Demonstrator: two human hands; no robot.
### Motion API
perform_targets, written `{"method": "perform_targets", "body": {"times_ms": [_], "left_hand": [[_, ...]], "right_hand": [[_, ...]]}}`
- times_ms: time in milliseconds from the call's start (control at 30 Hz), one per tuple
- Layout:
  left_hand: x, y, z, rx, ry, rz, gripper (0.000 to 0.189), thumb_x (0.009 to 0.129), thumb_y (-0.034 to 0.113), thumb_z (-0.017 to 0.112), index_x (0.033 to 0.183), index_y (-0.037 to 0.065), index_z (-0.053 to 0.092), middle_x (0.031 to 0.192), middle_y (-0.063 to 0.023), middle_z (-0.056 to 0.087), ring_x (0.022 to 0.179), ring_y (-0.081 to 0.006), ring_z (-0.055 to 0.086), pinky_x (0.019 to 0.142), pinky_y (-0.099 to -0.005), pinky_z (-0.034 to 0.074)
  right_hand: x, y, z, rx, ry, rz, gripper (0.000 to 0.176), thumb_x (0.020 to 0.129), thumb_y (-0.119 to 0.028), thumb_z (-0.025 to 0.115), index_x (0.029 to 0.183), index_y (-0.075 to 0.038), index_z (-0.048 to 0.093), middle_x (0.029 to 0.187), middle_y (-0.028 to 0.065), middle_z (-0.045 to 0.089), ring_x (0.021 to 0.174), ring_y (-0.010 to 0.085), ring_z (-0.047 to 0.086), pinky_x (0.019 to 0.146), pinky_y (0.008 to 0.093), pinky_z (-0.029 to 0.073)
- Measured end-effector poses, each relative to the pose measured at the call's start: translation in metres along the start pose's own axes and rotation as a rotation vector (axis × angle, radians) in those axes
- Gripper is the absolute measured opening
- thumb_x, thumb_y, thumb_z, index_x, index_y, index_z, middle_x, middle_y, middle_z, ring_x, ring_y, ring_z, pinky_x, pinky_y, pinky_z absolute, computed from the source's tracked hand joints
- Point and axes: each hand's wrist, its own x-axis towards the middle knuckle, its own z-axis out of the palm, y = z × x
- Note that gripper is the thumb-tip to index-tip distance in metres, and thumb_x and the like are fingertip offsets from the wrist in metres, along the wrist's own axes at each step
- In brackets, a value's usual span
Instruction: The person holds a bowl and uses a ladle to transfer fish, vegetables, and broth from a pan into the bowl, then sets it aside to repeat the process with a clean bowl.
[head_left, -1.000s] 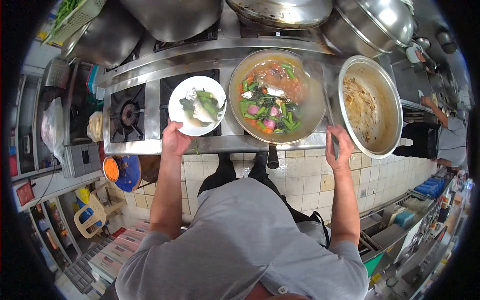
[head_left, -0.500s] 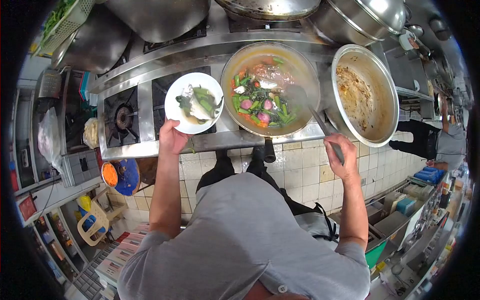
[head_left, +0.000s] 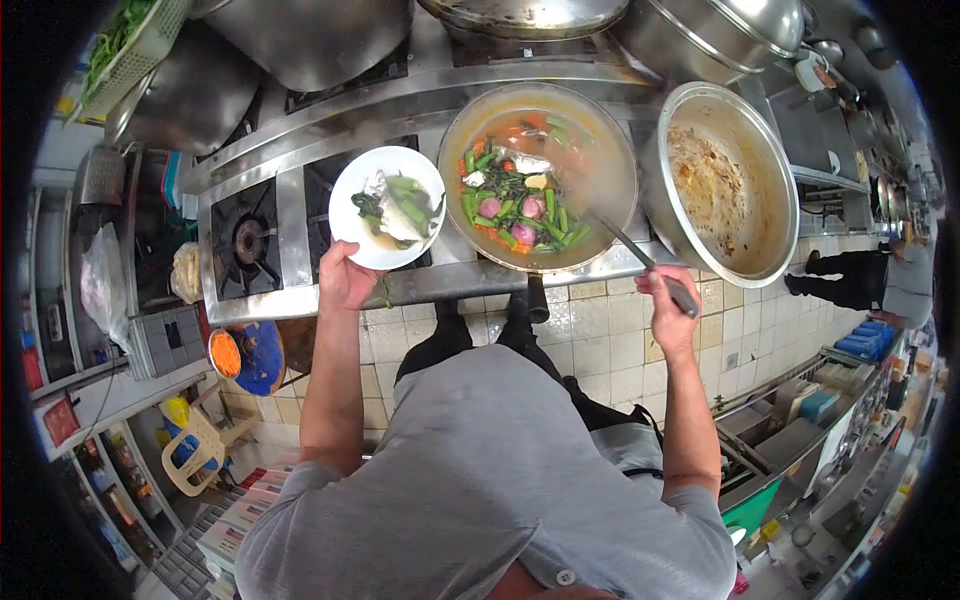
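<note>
A white bowl (head_left: pixel 350 215) is held at its lower rim by my left hand (head_left: pixel 350 277). Fish pieces, greens and broth (head_left: pixel 402 207) lie in it. To its right a wide pan (head_left: pixel 455 240) holds soup with greens, pink onions, fish and orange-red pieces. My right hand (head_left: pixel 672 300) is closed round the dark handle of a ladle (head_left: pixel 630 246), whose head is sunk in the cloudy broth at the pan's right side. The pan's handle (head_left: pixel 538 300) points toward my body.
A large metal basin (head_left: pixel 790 200) with brown residue stands right of the pan. Big pots (head_left: pixel 310 45) line the back. A bare burner (head_left: pixel 247 240) is at the left. Beyond the basin, another person (head_left: pixel 905 285) stands at the far right. A chair (head_left: pixel 190 460) is at lower left.
The ladle head has gone down into the broth, and my right hand has shifted slightly left. The pieces in the soup have moved. The bowl has stayed in place.
</note>
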Motion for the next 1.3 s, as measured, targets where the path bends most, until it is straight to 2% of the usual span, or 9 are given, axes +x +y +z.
{"method": "perform_targets", "body": {"times_ms": [100,200,300,467,567,800,900,1033,1300], "left_hand": [[-0.001,0.000,0.002,0.014,0.011,-0.002,0.066,0.085,0.011,0.053,0.150,0.004,0.039,0.140,-0.0179,0.057,0.120,-0.0341,0.065,0.090,-0.0457,0.062],[-0.003,0.000,0.014,0.025,0.047,-0.001,0.066,0.085,0.010,0.053,0.150,0.005,0.039,0.140,-0.0175,0.058,0.120,-0.0335,0.065,0.091,-0.0458,0.062],[-0.001,0.000,0.011,0.027,0.034,0.006,0.067,0.085,0.010,0.053,0.150,0.004,0.039,0.140,-0.0177,0.058,0.120,-0.0335,0.065,0.092,-0.0463,0.061],[-0.003,-0.002,0.012,0.021,0.040,0.011,0.066,0.085,0.010,0.053,0.149,0.002,0.039,0.138,-0.0182,0.059,0.120,-0.0342,0.065,0.092,-0.0470,0.061],[-0.004,-0.002,0.017,0.025,0.045,0.007,0.065,0.085,0.010,0.053,0.148,0.002,0.040,0.136,-0.0184,0.060,0.120,-0.0340,0.065,0.092,-0.0473,0.061],[0.001,-0.009,0.019,0.087,-0.004,0.005,0.067,0.086,0.013,0.054,0.150,-0.002,0.039,0.142,-0.0221,0.057,0.125,-0.0388,0.062,0.100,-0.0535,0.057],[0.005,-0.015,0.026,0.084,0.000,-0.017,0.065,0.087,0.012,0.055,0.148,-0.002,0.040,0.141,-0.0218,0.057,0.126,-0.0382,0.062,0.098,-0.0538,0.058],[0.012,-0.029,0.034,0.078,-0.010,-0.044,0.061,0.088,0.007,0.053,0.146,0.009,0.036,0.142,-0.0206,0.053,0.124,-0.0416,0.061,0.090,-0.0610,0.061],[0.040,-0.063,0.069,0.134,-0.009,-0.130,0.056,0.090,0.006,0.054,0.142,0.010,0.034,0.141,-0.0189,0.051,0.123,-0.0416,0.060,0.088,-0.0661,0.059]], "right_hand": [[0.002,-0.020,0.002,-0.421,-0.069,-0.230,0.006,0.097,-0.003,0.068,0.101,0.001,0.066,0.088,0.0098,0.074,0.082,0.0175,0.073,0.072,0.0296,0.059],[0.004,-0.028,0.007,-0.538,-0.131,-0.365,0.008,0.098,-0.005,0.068,0.101,0.002,0.066,0.088,0.0106,0.074,0.081,0.0173,0.073,0.071,0.0292,0.059],[-0.001,-0.003,0.009,-0.049,-0.030,-0.059,0.009,0.099,-0.006,0.067,0.101,0.003,0.065,0.087,0.0121,0.074,0.077,0.0194,0.073,0.069,0.0303,0.059],[0.005,0.025,0.010,0.284,0.207,0.169,0.017,0.102,-0.009,0.060,0.112,0.005,0.057,0.093,0.0219,0.070,0.075,0.0293,0.074,0.067,0.0388,0.065],[0.000,0.034,0.004,0.381,0.301,0.237,0.017,0.102,-0.010,0.060,0.112,0.003,0.057,0.093,0.0216,0.070,0.073,0.0295,0.074,0.066,0.0388,0.065],[-0.005,0.034,-0.009,0.436,0.312,0.223,0.017,0.103,-0.012,0.060,0.114,0.002,0.056,0.094,0.0221,0.070,0.074,0.0299,0.074,0.066,0.0385,0.064],[-0.006,0.036,-0.014,0.470,0.314,0.189,0.018,0.103,-0.012,0.059,0.115,0.001,0.056,0.094,0.0223,0.070,0.075,0.0302,0.074,0.067,0.0386,0.064],[-0.005,0.028,-0.021,0.462,0.312,0.135,0.018,0.103,-0.011,0.058,0.116,0.001,0.056,0.095,0.0226,0.070,0.076,0.0310,0.074,0.068,0.0389,0.064],[0.001,-0.039,-0.035,0.401,0.267,0.023,0.020,0.103,-0.012,0.058,0.117,0.002,0.055,0.097,0.0238,0.071,0.077,0.0309,0.074,0.069,0.0395,0.064]]}}
